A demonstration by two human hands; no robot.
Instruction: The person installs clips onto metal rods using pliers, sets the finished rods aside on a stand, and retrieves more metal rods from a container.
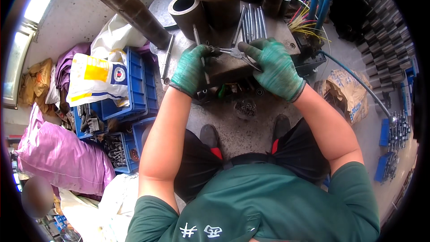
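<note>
My left hand (190, 68), in a green work glove, is closed around a thin metal rod (196, 35) that stands nearly upright and sticks out above and below the fingers. In my right hand (278, 68), gloved the same way, is a pair of pliers (235, 53). Their jaws point left and reach a small dark piece at my left fingertips, too small to name. Both hands are over the front edge of a heavy metal table (277, 38). Several metal rods (253, 23) lie side by side on it, just beyond my right hand.
A hollow metal cylinder (188, 20) stands behind my left hand, near a thick slanted post (130, 6). Another rod (168, 57) lies at the left. Blue crates (136, 85) and a purple sack (65, 157) fill the left side. Hoses (358, 80) and a paper sack (351, 94) are at right.
</note>
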